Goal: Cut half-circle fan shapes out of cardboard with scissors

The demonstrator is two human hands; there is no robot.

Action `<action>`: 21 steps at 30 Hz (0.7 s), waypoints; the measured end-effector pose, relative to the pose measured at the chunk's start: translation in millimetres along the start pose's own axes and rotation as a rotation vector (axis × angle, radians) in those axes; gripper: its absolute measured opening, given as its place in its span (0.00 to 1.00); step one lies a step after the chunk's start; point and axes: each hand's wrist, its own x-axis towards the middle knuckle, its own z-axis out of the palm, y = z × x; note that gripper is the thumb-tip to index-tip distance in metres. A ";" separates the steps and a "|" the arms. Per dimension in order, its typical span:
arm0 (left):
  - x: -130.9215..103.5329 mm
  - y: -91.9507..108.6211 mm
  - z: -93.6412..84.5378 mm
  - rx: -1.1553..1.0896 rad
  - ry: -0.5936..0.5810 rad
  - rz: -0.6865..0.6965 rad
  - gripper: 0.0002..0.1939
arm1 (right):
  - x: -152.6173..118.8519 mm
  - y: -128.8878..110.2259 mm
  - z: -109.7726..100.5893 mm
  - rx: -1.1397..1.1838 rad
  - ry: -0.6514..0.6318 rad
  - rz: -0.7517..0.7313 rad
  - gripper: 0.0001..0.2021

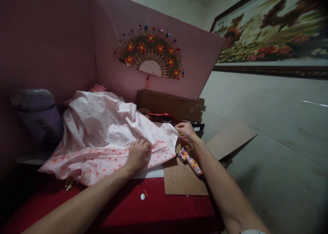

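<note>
A large pinkish-white cloth (120,124) with red and coral dots lies heaped and creased on the red-covered table. My left hand (139,153) rests on its front part, knuckles up, with curled fingers gripping the fabric; the fingertips are hidden. At the cloth's right end, my right hand (186,128) pinches the edge between thumb and forefinger, pulling that side fairly flat. Just below the right hand, a flower-patterned, pistol-shaped tool that looks like a hot glue gun (191,161) lies on a cardboard sheet (183,182).
A pink panel (194,56) behind carries a flowered, fan-shaped decoration (151,54). A purple container (42,117) stands at left. Cardboard (164,102) and small items crowd the back; another board (230,138) leans right. Scraps (142,196) dot the red table cover (153,213).
</note>
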 end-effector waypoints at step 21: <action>-0.1 1.9 -3.4 0.042 -0.029 -0.016 0.04 | 0.2 -7.3 25.3 -0.138 0.086 0.009 0.07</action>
